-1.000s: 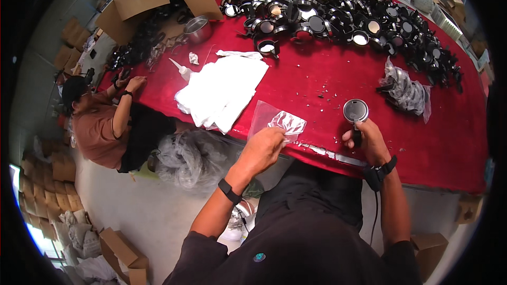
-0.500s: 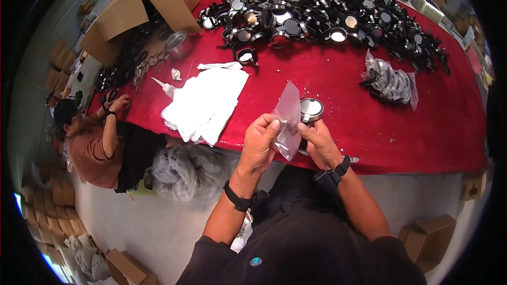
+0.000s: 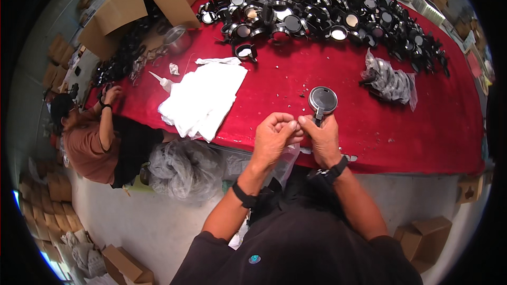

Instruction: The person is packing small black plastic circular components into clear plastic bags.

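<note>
In my right hand [image 3: 325, 140], closed, is a round, dark-topped, silver-rimmed lid [image 3: 322, 100] with a black handle. Its disc faces up over the red-covered table, and the handle runs down into my fingers. My left hand [image 3: 273, 138] is closed beside it, fingertips pinched. A clear plastic bag [image 3: 288, 159] hangs below these fingers at the table's near edge. The two thumbs nearly meet; what lies between the fingertips is too small to make out.
A large heap of similar lids [image 3: 296, 13] covers the far side of the red table [image 3: 422, 137]. A plastic-wrapped bundle [image 3: 391, 82] lies right, white cloths [image 3: 203, 100] and a pointed bottle [image 3: 161, 81] left. Another person [image 3: 92, 140] works at the left edge, near an open carton [image 3: 119, 16].
The plastic bag has dropped from upright between my hands to hanging below my left fingers. My right hand has raised and turned the lid, so its dark top now shows.
</note>
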